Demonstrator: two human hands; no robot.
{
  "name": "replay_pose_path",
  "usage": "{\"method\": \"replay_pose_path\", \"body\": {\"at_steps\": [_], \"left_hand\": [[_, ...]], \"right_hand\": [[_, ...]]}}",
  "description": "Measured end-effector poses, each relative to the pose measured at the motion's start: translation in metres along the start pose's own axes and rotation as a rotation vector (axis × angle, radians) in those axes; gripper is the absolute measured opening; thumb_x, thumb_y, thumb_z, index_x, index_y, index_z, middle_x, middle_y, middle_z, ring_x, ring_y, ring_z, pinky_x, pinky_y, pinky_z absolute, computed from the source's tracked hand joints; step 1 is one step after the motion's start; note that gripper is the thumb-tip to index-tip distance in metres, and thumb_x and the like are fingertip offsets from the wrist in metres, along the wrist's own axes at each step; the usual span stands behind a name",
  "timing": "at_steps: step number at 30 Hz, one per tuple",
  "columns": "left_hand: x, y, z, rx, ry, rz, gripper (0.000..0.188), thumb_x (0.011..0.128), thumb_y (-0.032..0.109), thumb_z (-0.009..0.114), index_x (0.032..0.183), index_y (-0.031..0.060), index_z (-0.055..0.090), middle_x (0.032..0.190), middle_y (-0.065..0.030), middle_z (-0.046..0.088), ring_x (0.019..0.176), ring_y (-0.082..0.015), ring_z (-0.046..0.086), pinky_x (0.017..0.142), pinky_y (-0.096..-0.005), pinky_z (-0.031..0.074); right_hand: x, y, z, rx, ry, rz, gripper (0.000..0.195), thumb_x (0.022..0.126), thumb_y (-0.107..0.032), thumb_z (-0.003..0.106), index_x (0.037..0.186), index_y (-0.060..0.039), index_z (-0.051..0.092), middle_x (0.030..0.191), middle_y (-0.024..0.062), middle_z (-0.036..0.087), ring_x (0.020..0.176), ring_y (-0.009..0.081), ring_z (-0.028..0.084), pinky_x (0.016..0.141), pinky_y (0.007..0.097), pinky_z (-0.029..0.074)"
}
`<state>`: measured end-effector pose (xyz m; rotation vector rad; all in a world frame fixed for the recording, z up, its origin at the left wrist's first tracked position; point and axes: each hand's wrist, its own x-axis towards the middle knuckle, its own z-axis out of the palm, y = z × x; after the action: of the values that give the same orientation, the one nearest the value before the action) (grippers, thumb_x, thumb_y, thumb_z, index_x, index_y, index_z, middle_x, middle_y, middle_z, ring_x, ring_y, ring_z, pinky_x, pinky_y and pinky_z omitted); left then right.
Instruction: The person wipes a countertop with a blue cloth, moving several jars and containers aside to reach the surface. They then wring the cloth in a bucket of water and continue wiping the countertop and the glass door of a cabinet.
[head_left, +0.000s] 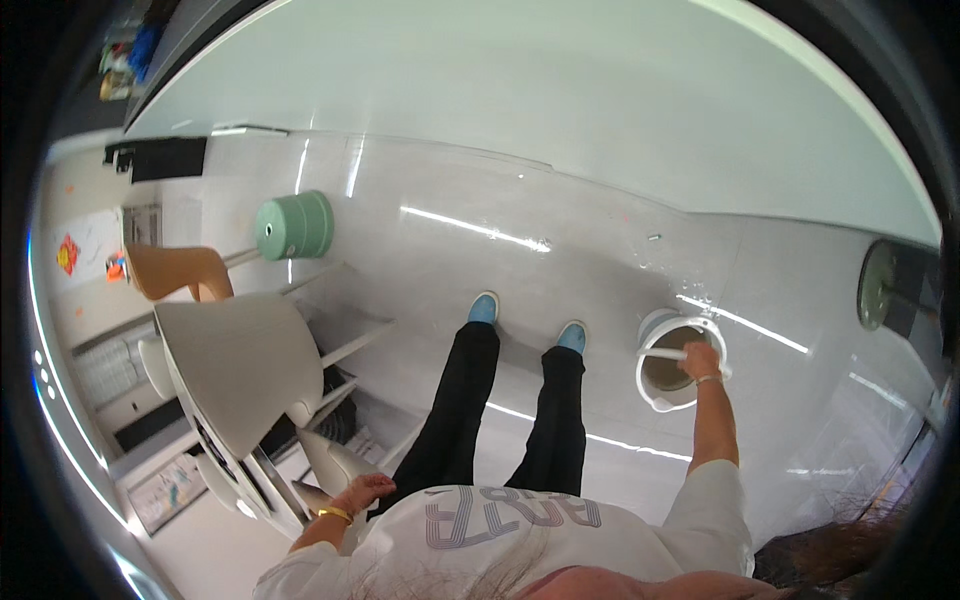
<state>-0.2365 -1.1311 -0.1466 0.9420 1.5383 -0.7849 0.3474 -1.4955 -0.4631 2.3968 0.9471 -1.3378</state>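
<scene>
My right hand is closed around the white handle of a plastic bucket. Murky greyish-brown water fills part of the bucket, which is right of my feet; whether its base touches the floor cannot be told. My left hand, with a gold-coloured band at the wrist, hangs loosely beside my black trousers. Its fingers are slightly bent, and nothing shows in it. My blue shoes stand apart on the grey floor.
A large pale panel or tabletop spans the far side. To the left stand a white table, an orange chair and a green plastic stool or upturned bucket. Water drops dot the floor beyond the bucket. A round base stands at right.
</scene>
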Motion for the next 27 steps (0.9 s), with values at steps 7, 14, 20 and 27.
{"method": "replay_pose_path", "body": {"at_steps": [7,14,20,27], "left_hand": [[-0.013,0.009,0.008,0.01,-0.035,0.018,0.021,0.088,0.025,0.068,0.101,0.0082,0.069,0.087,0.0021,0.065,0.078,-0.0084,0.054,0.071,-0.0245,0.044],[-0.002,-0.022,-0.01,-0.09,-0.055,0.098,0.02,0.089,0.025,0.067,0.1,0.008,0.069,0.086,0.0022,0.064,0.077,-0.0087,0.053,0.071,-0.0247,0.045],[0.02,-0.043,-0.035,-0.258,-0.071,0.124,0.021,0.087,0.022,0.069,0.101,0.0057,0.069,0.088,0.0007,0.066,0.079,-0.0095,0.056,0.071,-0.0255,0.046],[0.004,-0.029,-0.068,-0.32,-0.092,0.064,0.02,0.086,0.021,0.07,0.1,0.0071,0.07,0.086,0.0026,0.066,0.08,-0.0082,0.056,0.072,-0.0252,0.046]], "right_hand": [[-0.026,-0.006,0.062,0.125,-0.074,0.096,0.039,0.074,-0.034,0.073,0.097,-0.0033,0.067,0.105,0.0217,0.064,0.102,0.0371,0.061,0.088,0.0463,0.049],[-0.014,-0.093,-0.003,0.082,-0.129,0.043,0.029,0.078,-0.022,0.063,0.101,-0.0046,0.066,0.107,0.021,0.065,0.103,0.0372,0.062,0.089,0.0462,0.049],[-0.005,-0.19,-0.045,0.043,-0.075,-0.052,0.024,0.082,-0.018,0.059,0.101,-0.0034,0.064,0.107,0.0234,0.064,0.102,0.0389,0.061,0.087,0.0472,0.048],[0.047,-0.319,-0.098,-0.124,0.037,-0.334,0.02,0.08,-0.016,0.058,0.096,-0.0076,0.066,0.099,0.018,0.067,0.096,0.0365,0.063,0.083,0.0481,0.049]]}}
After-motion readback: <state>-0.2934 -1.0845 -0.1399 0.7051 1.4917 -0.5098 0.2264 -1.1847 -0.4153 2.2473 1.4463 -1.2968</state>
